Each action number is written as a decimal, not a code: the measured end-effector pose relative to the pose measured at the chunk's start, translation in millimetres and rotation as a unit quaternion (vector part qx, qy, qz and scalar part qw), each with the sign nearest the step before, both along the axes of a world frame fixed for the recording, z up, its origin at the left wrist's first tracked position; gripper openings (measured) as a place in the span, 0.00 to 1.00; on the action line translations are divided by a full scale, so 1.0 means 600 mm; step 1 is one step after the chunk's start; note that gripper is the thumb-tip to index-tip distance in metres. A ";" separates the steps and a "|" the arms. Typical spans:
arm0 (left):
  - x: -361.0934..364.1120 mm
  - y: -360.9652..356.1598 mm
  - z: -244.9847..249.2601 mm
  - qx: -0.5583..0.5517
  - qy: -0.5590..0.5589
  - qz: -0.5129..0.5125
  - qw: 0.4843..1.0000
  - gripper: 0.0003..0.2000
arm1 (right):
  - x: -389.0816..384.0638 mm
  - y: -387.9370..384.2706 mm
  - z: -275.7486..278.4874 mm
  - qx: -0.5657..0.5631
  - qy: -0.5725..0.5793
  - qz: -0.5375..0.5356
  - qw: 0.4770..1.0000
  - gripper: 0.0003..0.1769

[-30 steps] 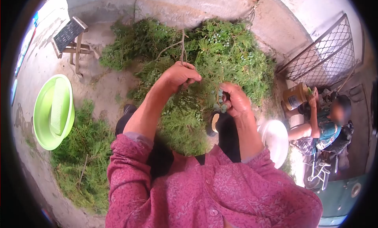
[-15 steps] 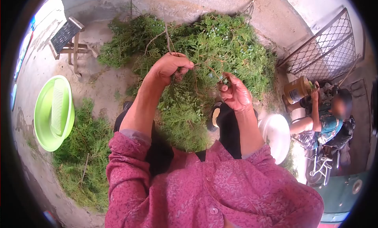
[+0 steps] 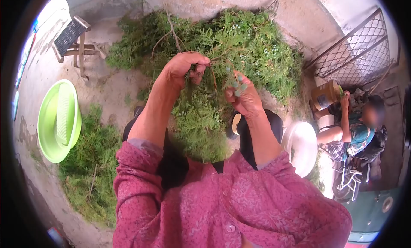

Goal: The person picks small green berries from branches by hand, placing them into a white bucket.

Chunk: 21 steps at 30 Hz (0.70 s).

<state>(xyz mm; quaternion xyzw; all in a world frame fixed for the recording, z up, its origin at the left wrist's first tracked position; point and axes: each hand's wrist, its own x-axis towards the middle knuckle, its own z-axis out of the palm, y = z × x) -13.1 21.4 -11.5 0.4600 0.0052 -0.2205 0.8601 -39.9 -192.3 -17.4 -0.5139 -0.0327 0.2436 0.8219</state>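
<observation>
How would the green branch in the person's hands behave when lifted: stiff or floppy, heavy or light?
Probably floppy: below the left hand the branch hangs in soft sprays. Likely light, since one hand holds it up. The small cones at the right hand may come off easily.

**Pink top (image 3: 222, 205), dark trousers (image 3: 173, 168)**

You wear a magenta leaf-patterned top, buttoned, its sleeves (image 3: 132, 179) pushed to the elbows, with grey lining at the left cuff (image 3: 145, 144). Trousers and shoes (image 3: 233, 124) are black. Your left hand (image 3: 184, 68) and right hand (image 3: 245, 100) are bare
</observation>
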 end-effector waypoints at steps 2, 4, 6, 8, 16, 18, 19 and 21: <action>0.003 -0.001 -0.003 0.003 0.002 0.005 1.000 0.06 | 0.004 0.014 0.001 -0.008 -0.081 -0.060 0.995 0.19; 0.000 -0.004 -0.001 0.007 0.002 0.010 1.000 0.06 | 0.004 0.031 0.013 0.017 -0.073 -0.095 0.993 0.17; -0.006 -0.011 0.008 0.034 0.003 0.037 0.999 0.07 | 0.006 0.041 0.026 0.009 -0.053 -0.126 0.991 0.17; -0.005 -0.012 0.008 0.033 0.001 0.040 0.999 0.07 | 0.007 0.048 0.027 -0.005 -0.043 -0.148 0.988 0.16; 0.000 -0.005 -0.005 0.061 -0.037 0.029 0.997 0.06 | 0.014 -0.010 0.022 -0.010 0.138 0.075 0.987 0.08; -0.002 -0.013 -0.003 0.079 -0.023 0.010 0.997 0.06 | 0.003 -0.022 0.021 0.051 0.168 0.124 0.977 0.08; -0.006 -0.013 0.007 0.071 0.004 0.043 0.997 0.06 | -0.007 -0.030 0.021 0.052 0.166 0.123 0.977 0.08; 0.005 0.013 0.007 0.042 0.001 0.062 0.997 0.05 | -0.033 -0.042 0.017 0.005 0.126 0.186 0.974 0.09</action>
